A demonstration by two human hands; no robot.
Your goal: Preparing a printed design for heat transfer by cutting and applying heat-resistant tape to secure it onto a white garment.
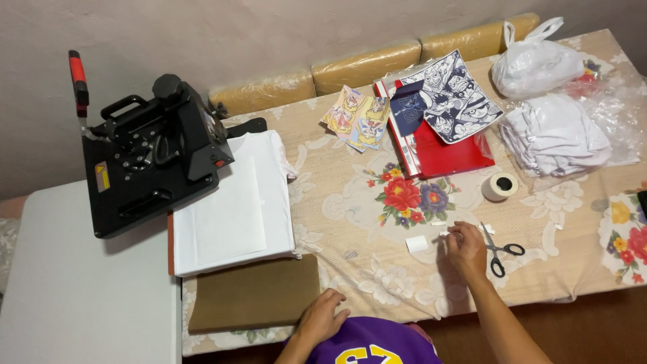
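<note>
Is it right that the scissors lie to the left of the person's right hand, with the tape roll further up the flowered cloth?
Not quite. In the head view the scissors lie to the right of the right hand, not its left. The tape roll does sit further up the flowered cloth.

purple sleeveless shirt (373,341) with yellow, white-edged print; both forearms bare; no gloves or rings
</note>
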